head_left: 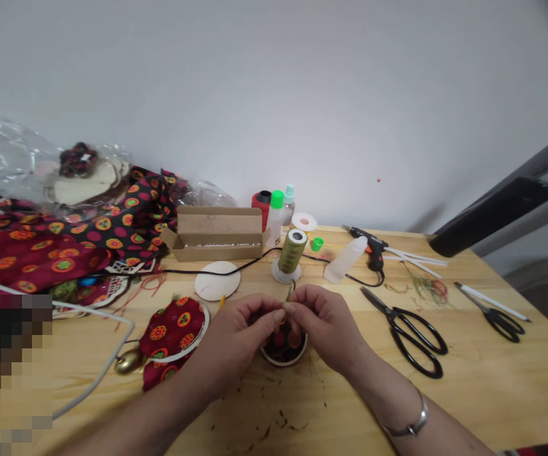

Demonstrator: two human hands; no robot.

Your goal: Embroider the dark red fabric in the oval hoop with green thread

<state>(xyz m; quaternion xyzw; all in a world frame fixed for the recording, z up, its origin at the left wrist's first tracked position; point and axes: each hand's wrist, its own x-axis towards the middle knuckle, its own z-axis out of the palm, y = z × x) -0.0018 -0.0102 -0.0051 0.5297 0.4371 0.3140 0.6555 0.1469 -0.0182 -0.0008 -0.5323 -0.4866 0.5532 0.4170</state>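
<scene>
My left hand and my right hand meet tip to tip, both closed in a pinch. A short strand of olive thread rises from between the fingertips; its lower part is hidden by the fingers. Directly under them lies a round piece covered in dark patterned fabric with a pale rim, partly covered by the hands. Just beyond the fingers stands a spool of olive thread. To the left of my left hand is a round dark red patterned fabric piece with a white edge.
Large black-handled scissors and smaller scissors lie right. Behind are a glue gun, a white bottle and an open cardboard box. Patterned fabric heaps left, near a brass bell. A black cable crosses the table.
</scene>
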